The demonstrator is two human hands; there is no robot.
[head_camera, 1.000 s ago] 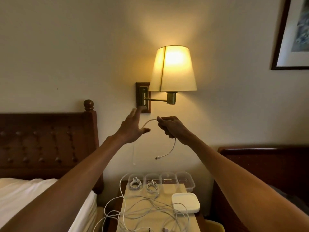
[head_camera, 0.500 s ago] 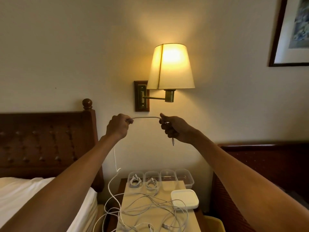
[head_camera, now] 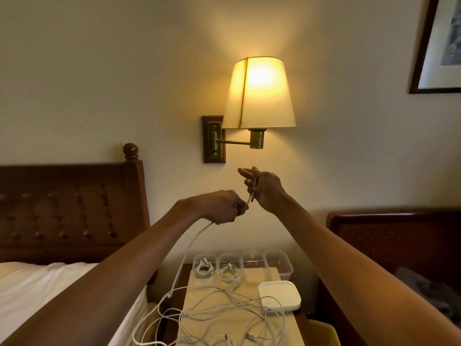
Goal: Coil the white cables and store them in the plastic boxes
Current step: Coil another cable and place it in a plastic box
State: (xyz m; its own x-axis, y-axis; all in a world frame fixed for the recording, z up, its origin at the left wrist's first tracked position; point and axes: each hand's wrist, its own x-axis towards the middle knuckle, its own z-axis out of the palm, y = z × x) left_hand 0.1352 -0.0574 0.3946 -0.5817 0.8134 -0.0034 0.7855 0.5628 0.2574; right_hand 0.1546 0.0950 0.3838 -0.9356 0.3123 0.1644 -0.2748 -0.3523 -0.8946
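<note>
Left hand [head_camera: 219, 207]: fingers curled tight round the white cable [head_camera: 194, 240], knuckles up, wrist level, arm stretched forward. From this fist a short length rises to the right hand [head_camera: 264, 188], just beside and slightly higher. There the cable lies along the fingers [head_camera: 245, 173], of which two are stretched out leftward and the rest half bent. The hand holds the cable, though the exact pinch cannot be made out. The plug end hangs free below the fingers.

The cable is thin, round, smooth and limp. Below the left fist it drops in a slack curve to the table [head_camera: 252, 278] edge and joins the loose cables [head_camera: 224, 308], a tangle of overlapping loops (several plugs visible).

At the table's back stand four boxes [head_camera: 287, 268] in a row, clear plastic with rounded corners. The two leftmost each contain a coil [head_camera: 204, 268]. A white, rounded-square lid [head_camera: 279, 294] lies in front of the rightmost. Above, a lit lamp [head_camera: 259, 93] with fabric shade and brass arm.
</note>
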